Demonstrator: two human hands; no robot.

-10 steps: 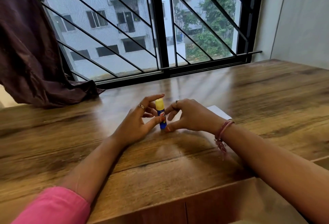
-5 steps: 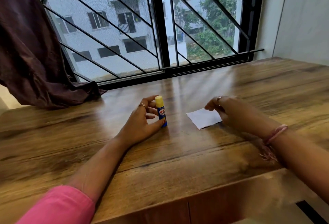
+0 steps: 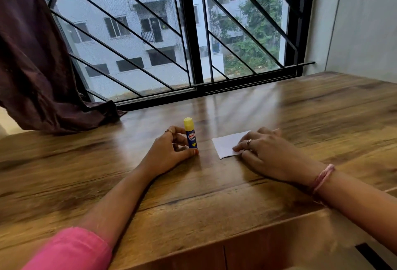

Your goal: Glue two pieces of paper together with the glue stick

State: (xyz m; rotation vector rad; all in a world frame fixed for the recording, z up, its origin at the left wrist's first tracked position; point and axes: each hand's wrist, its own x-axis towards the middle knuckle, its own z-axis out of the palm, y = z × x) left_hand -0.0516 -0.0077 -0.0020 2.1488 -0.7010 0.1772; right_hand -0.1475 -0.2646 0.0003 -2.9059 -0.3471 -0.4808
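A blue glue stick (image 3: 191, 135) with a yellow cap stands upright on the wooden table (image 3: 193, 201). My left hand (image 3: 169, 151) curls round its lower part, thumb at its base. To the right lies a small white paper (image 3: 225, 144), flat on the table. My right hand (image 3: 270, 153) rests on the paper's right half with fingers stretched out, pressing it down. I cannot tell whether it is one sheet or two stacked.
A barred window (image 3: 193, 33) runs along the table's far edge. A dark maroon curtain (image 3: 36, 65) hangs at the left and spills onto the tabletop. A grey wall (image 3: 361, 22) closes the right side. The table's near edge has a drawer front below.
My right hand left the glue stick, moved right and settled flat on the white paper, which came into full view. My left hand stayed on the glue stick.
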